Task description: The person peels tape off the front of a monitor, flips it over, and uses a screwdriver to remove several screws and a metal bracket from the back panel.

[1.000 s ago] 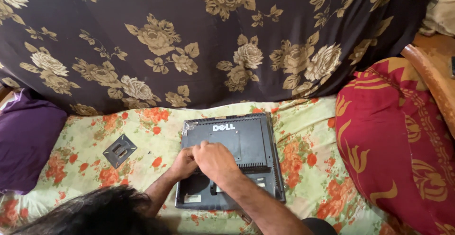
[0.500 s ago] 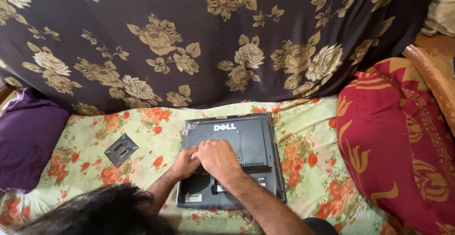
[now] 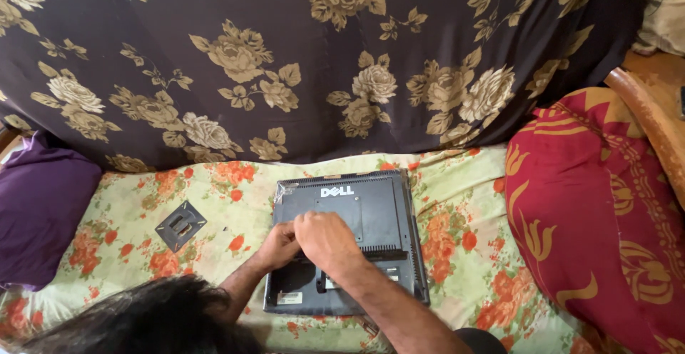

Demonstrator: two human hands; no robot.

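a monitor [image 3: 357, 240] is laid face down on the floral sheet [image 3: 464, 204]. its mount plate [image 3: 180, 225] is already off, left of it. the left hand [image 3: 280, 245] and right hand [image 3: 327, 240] are pressed on its back; their grip cannot be told.

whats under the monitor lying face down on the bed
The dark grey monitor rests back-up on a floral sheet. Its screen side is hidden underneath. Both hands, left and right, cover part of its back.

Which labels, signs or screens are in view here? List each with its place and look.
Dark grey flat monitor, lying face down on the floral sheet, rectangular back panel up.
White logo lettering near its far edge.
Small white rectangular sticker at its near left corner.
Another pale label beside the right hand.
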